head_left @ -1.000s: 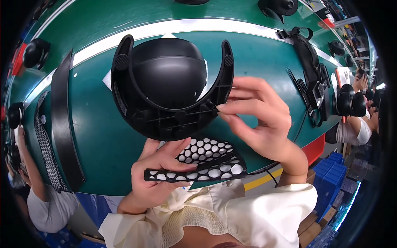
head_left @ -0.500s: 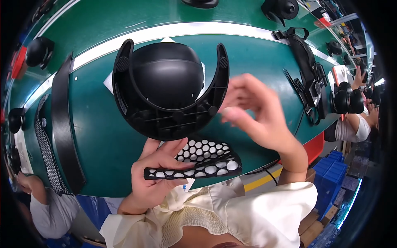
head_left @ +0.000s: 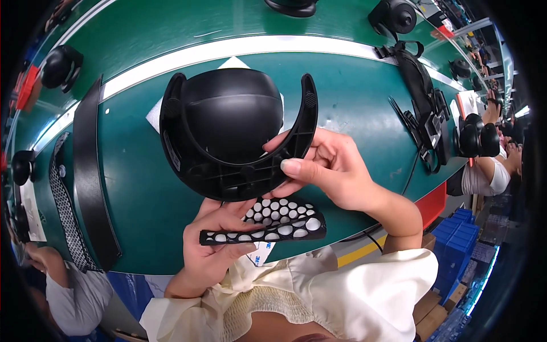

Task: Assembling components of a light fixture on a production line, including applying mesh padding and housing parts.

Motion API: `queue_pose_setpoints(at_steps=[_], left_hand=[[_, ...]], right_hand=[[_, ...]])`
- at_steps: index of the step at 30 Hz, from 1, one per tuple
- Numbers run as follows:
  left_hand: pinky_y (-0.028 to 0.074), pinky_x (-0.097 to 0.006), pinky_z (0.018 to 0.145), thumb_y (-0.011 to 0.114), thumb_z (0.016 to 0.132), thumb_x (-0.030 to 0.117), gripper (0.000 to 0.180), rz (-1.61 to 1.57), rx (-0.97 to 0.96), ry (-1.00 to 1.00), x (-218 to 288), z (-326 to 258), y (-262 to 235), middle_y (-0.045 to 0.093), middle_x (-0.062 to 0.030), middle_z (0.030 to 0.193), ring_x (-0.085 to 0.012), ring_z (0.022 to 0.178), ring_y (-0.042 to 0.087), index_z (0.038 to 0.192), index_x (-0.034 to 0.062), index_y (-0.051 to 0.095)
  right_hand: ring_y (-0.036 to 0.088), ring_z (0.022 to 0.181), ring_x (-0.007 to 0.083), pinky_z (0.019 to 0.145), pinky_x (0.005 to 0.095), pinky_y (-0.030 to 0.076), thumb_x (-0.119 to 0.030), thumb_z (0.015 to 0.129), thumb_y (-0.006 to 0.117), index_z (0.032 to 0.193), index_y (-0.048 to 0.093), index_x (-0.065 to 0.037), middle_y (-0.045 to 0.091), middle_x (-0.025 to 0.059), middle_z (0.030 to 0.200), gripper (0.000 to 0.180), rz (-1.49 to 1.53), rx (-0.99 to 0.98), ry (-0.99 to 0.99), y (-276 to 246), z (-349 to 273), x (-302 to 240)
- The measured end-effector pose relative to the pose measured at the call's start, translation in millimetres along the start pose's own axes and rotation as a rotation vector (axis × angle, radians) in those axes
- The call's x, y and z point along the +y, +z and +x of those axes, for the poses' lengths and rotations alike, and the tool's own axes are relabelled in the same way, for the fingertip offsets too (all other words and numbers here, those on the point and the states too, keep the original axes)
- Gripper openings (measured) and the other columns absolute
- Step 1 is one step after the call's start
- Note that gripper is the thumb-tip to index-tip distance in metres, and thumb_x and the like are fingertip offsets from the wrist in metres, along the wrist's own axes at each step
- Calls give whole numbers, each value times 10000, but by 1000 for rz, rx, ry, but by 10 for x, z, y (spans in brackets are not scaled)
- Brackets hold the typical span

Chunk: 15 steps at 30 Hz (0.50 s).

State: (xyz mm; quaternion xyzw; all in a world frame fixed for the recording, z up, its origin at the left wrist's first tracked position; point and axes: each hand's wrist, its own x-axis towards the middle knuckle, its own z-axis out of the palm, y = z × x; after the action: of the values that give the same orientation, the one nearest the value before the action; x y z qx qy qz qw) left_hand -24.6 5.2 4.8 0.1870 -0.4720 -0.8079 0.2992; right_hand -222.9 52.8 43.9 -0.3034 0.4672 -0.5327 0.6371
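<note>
Back on the black domed housing, the right hand pinches its curved rim again.
Left hand grips the perforated black sheet just below the housing, over the green table.

So the right hand is back on the black plastic housing now, thumb and fingertips pinching its lower right rim. Half a second back it had lifted clear with fingers spread, and a second ago it was on that edge too. The housing has tipped a touch, its right horn leaning more to the right
</note>
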Motion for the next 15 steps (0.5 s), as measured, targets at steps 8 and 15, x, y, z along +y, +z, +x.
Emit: queue_pose_setpoints(at_steps=[8,15], left_hand=[[299,-433,986,689,654,80,231,125,25,-44,47,-42,-20,454,-194,1113,-318,1095,441,791,-59,563],[369,-431,935,657,698,9,197,82,-144,14,49,-74,66,360,-310,1222,-383,1116,433,859,-81,587]], right_hand=[[606,720,190,607,256,480,-130,879,441,1129,437,80,587,150,868,326,-122,-165,-56,-168,49,-11],[476,538,36,452,161,372,-127,801,591,856,541,-38,527,-7,697,116,-157,-74,-141,-40,149,28]])
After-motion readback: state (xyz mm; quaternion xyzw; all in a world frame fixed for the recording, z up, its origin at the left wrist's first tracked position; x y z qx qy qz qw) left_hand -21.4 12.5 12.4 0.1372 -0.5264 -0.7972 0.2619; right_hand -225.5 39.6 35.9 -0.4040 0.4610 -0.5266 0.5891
